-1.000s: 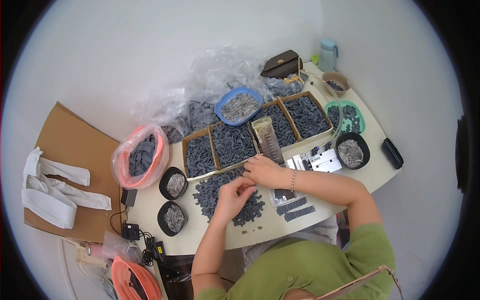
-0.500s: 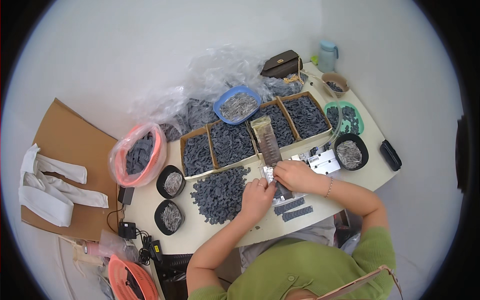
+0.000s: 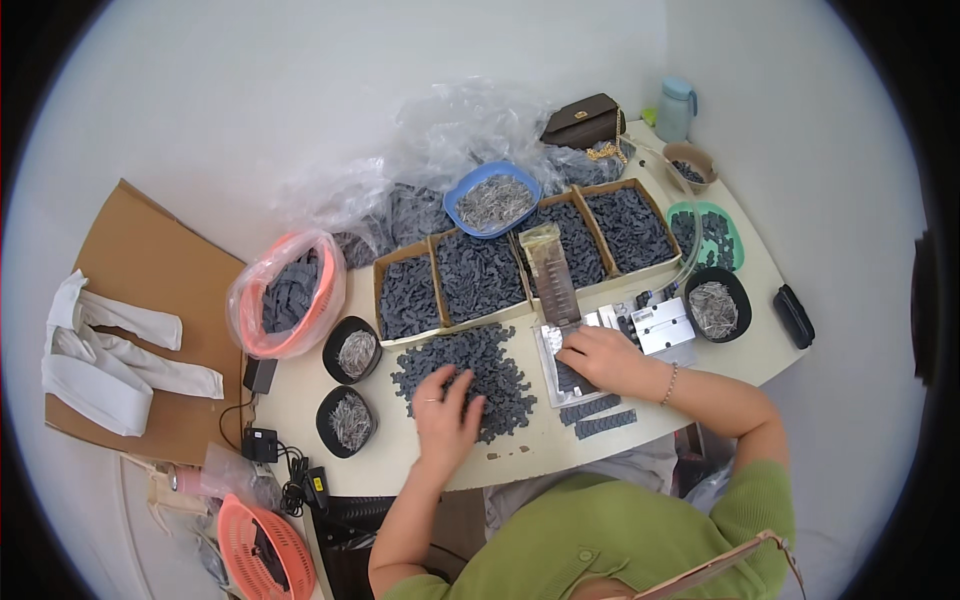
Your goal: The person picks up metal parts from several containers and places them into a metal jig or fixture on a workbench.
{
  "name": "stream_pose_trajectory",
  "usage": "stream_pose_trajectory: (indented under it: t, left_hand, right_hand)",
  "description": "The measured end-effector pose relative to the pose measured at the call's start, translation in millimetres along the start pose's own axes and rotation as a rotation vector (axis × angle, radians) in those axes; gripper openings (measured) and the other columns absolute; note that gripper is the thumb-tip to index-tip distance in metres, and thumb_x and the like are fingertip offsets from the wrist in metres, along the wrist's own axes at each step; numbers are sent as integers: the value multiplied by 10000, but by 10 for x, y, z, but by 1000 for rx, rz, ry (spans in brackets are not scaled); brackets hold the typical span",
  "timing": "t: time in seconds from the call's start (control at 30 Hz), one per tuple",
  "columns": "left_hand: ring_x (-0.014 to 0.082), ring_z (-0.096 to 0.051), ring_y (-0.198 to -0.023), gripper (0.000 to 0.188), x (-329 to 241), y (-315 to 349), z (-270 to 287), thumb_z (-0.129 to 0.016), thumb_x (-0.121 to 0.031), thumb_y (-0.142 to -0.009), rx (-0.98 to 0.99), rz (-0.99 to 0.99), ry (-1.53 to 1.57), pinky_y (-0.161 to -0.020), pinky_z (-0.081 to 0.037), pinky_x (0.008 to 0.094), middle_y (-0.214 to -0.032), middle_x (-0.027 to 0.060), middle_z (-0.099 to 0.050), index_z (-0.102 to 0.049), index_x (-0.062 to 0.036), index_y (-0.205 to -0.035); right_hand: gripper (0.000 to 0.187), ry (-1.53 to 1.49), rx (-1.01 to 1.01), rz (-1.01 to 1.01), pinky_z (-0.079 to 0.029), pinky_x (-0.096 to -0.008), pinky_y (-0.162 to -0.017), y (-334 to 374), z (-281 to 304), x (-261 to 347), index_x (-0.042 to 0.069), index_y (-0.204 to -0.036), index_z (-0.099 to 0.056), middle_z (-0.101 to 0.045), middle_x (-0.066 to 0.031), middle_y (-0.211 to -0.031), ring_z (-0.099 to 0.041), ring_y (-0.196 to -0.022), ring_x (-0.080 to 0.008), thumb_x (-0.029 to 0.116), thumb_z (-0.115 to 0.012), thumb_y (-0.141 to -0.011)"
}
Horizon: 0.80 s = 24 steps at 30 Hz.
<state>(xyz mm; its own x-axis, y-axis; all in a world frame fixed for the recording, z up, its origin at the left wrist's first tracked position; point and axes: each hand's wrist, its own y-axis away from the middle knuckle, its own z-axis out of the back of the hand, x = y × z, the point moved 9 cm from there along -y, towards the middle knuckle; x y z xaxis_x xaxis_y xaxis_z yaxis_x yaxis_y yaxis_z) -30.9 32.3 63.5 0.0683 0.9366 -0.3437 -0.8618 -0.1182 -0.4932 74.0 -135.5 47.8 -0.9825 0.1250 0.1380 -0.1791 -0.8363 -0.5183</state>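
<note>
My left hand (image 3: 446, 416) reaches over a loose pile of small dark grey plastic pieces (image 3: 490, 365), its fingers apart and nothing visible in them. My right hand (image 3: 606, 360) rests on a metal fixture (image 3: 549, 375) in front of me, fingers bent and pressed together. What they pinch, if anything, is hidden. Dark pieces (image 3: 570, 381) lie in the fixture beside the fingertips. Behind it leans a clear brownish plastic container (image 3: 552, 275). Two short strips of joined dark pieces (image 3: 605, 424) lie at the fixture's near side.
Cardboard trays (image 3: 412, 338) of dark pieces line the back, with a blue basin (image 3: 452, 222) of metal pins on them. Black bowls (image 3: 330, 443) of pins stand left; another black bowl (image 3: 741, 318) stands right. A silver block (image 3: 663, 327) with tubing sits beside my right hand.
My left hand has left the fixture and moved left to the loose pile, its fingers spreading. The right hand stays at the fixture. The whole view has shifted slightly.
</note>
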Motion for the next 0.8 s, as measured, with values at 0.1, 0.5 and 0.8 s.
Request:
stream_pose_trajectory:
  t: [0.1,0.5,0.8]
  left_hand:
    - [424,-409,-1230,604,307,183,54,-762,-205,-738,83,86,-48,-1019,-327,494,-1361,242,-408,-527,-22,-1263]
    - [470,-1,-1425,1228,226,439,-497,-753,-640,-621,388,75,-147,-1074,-26,657,-1528,310,-45,-147,-30,-1498]
    - [420,-5,-1442,1188,192,140,-714,-728,-660,-639,331,33,-191,-1049,2,689,-1548,262,-62,-181,-51,-1500]
  right_hand:
    - [206,7,59,33,-493,-323,-707,-21,-74,10,7,-899,-611,-545,-64,-845,-554,-801,-218,90,-582,-714]
    - [161,-132,123,38,-494,-358,-740,-443,-355,280,27,-887,-607,-582,-82,-855,-595,-842,-249,77,-590,-736]
    - [208,-266,356,-138,-502,-402,-787,-581,-608,21,27,-924,-623,-592,-121,-890,-617,-911,-308,36,-636,-717]
